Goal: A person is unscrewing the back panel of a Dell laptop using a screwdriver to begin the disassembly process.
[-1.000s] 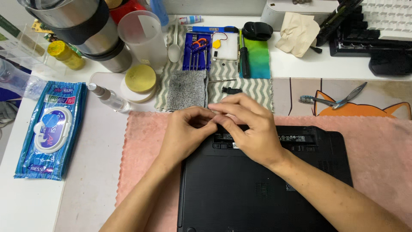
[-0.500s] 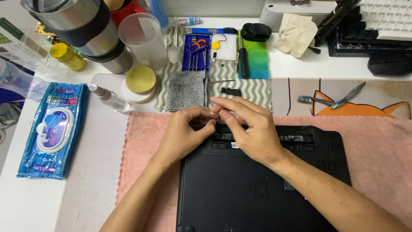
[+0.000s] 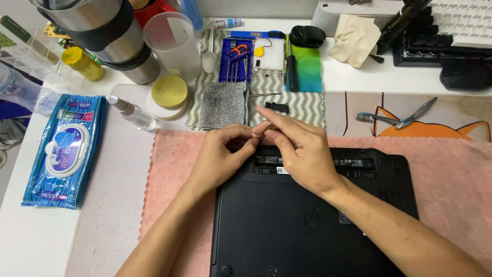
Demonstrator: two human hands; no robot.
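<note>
- The left hand [image 3: 223, 159] and right hand [image 3: 300, 151] meet fingertip to fingertip over the back edge of a black laptop [image 3: 307, 220], which lies underside up on a pink cloth [image 3: 451, 184] spread over the white bench [image 3: 31, 241].
- Both grips are pinched nearly closed around something very small between the fingertips [image 3: 267, 126]; it is too small to tell what it is, or which hand carries it.
- The right index finger sticks out straight toward the far side, the other right fingers curl down over the laptop's open recess.
- Just beyond the hands, a grey knitted square [image 3: 223, 104] and a small black part [image 3: 277, 107] lie on a zigzag-patterned mat [image 3: 302, 105].
- Farther back on that mat are a blue tray of small screwdrivers [image 3: 234, 59] and a green-and-blue cloth [image 3: 306, 67] with a black pen-shaped tool on it.
- To the left stand a small clear spray bottle [image 3: 130, 112], a round tin with a yellow lid [image 3: 169, 92], a frosted plastic cup [image 3: 173, 43] and a large steel tumbler [image 3: 107, 36].
- A blue pack of wet wipes [image 3: 64, 151] lies near the bench's left edge, well apart from the hands.
- To the right, tweezers and a small brush [image 3: 397, 119] rest on a mat printed with an orange cat [image 3: 425, 131].
</note>
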